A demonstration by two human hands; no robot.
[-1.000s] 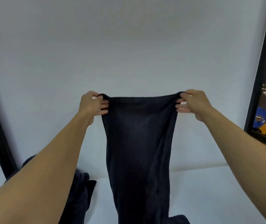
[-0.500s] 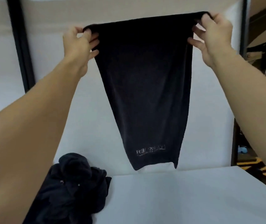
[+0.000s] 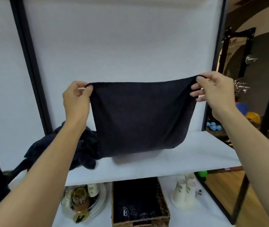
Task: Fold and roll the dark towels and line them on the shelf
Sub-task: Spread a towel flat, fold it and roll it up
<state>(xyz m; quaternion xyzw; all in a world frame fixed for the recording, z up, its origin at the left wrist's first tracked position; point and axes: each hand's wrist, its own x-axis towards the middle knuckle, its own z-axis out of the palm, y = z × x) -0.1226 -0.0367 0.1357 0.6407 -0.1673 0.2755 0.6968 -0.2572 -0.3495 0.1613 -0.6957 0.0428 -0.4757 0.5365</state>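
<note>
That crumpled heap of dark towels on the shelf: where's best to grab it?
On the heap, probably the loose fold at its front right, beside the held towel, pinched from above: it bulges onto bare shelf.

Upper shelf (image 3: 195, 161), white: one crumpled heap of dark towels (image 3: 84, 151) at its left end. Lower shelf (image 3: 187, 218), white: plate (image 3: 101, 199) of glassware at left, wicker basket (image 3: 163, 202) holding dark cloth at centre, cluster of paper cups (image 3: 186, 192) at right.

dark towel (image 3: 140, 118) is matt terry cloth; shelf (image 3: 195, 154) smooth white; basket (image 3: 163, 202) woven wicker.
</note>
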